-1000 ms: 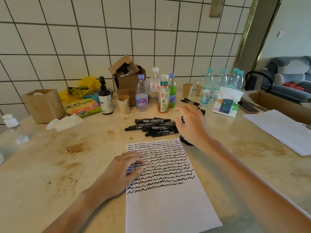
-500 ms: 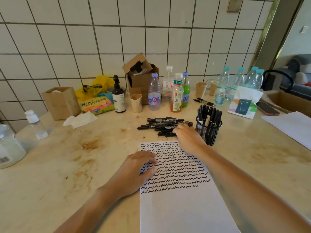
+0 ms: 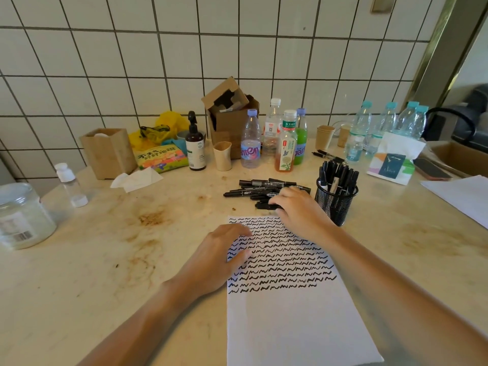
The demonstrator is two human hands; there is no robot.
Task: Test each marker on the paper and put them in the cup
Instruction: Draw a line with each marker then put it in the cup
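Stained beige table (image 3: 111, 260) against white tiled wall (image 3: 132, 62); bottles (image 3: 250, 140) along back.

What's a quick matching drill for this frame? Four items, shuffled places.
Items:
1. mesh cup
2. left hand
3. loose markers
4. jar

Places:
A. far left of the table
B. lying in a pile behind the paper
C. resting on the paper's left edge
D. right of the pile, holding upright markers

Pairs: 1-D, 2-C, 3-B, 4-A
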